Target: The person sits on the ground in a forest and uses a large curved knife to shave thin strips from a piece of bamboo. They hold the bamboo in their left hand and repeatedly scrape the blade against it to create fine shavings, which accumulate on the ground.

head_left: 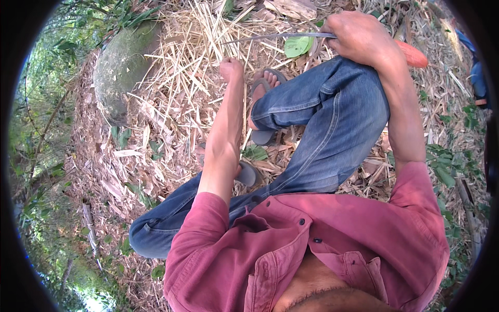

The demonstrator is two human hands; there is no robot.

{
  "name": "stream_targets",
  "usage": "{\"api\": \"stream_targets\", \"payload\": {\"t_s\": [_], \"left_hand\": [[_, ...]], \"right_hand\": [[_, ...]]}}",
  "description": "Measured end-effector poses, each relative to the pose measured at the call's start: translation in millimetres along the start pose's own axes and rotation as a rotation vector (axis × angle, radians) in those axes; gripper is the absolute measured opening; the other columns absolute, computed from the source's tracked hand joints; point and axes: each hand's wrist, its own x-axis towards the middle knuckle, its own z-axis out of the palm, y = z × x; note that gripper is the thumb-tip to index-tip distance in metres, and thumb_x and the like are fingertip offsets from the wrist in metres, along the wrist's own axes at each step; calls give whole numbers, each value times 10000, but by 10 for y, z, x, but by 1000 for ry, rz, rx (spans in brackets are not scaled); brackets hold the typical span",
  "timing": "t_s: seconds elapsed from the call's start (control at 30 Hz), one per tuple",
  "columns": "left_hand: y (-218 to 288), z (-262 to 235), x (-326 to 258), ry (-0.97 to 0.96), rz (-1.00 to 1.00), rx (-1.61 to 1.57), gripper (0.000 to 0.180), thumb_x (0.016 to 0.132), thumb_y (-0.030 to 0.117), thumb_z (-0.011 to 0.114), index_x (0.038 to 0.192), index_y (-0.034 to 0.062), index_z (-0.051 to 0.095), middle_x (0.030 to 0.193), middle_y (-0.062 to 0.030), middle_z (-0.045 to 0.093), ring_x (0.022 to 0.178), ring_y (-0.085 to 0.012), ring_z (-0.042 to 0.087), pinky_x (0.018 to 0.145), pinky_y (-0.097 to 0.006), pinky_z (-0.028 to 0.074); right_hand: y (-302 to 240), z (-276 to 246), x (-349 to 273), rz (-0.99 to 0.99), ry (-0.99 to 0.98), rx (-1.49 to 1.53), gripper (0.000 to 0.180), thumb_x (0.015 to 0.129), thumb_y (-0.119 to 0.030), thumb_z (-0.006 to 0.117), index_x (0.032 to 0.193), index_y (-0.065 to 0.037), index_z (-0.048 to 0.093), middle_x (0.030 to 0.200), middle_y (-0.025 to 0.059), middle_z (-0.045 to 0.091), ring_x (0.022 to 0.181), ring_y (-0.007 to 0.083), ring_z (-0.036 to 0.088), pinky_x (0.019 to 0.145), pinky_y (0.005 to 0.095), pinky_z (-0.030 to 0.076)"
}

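My right hand [356,36] is closed round the handle of a long knife [280,36] above my raised knee. The thin grey blade reaches left across the straw-coloured strips. The orange-red butt of its handle sticks out behind my wrist. Left of my foot, my left hand [231,69] is a closed fist just below the blade's tip. Whatever its fingers hold is too small to make out. Pale thin strips [200,39] lie heaped beyond and around that fist.
A mossy rounded stone [125,70] stands left of the heap. Dry leaves and chips cover the ground. A green leaf [298,46] lies below the blade. My sandalled foot [264,86] is close to my left hand. Something blue [478,78] shows at the right rim.
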Motion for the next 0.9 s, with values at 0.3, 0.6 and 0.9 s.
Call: {"api": "stream_targets", "payload": {"t_s": [0.3,0.6,0.9], "left_hand": [[185,-291,-285,60,359,483,214,843,220,608,1026,125,664,1031,-91,543,925,-253,575,786,-401,468],[226,-98,-28,-88,313,622,280,800,320,653,968,97,670,1056,-133,625,952,-298,624,792,-410,489],[247,-9,57,-146,140,408,270,740,282,671,912,75,656,921,-139,670,874,-287,650,771,-382,503]], "right_hand": [[-38,-102,38,64,-72,15,152,670,-139,594,709,-3,650,727,200,642,718,352,642,656,435,506],[18,-20,20,-13,36,22,142,667,-141,593,668,-1,620,692,182,630,695,345,636,640,433,502],[20,-53,27,50,-42,4,156,662,-156,602,671,-2,623,695,186,633,692,344,638,642,436,503]]}}
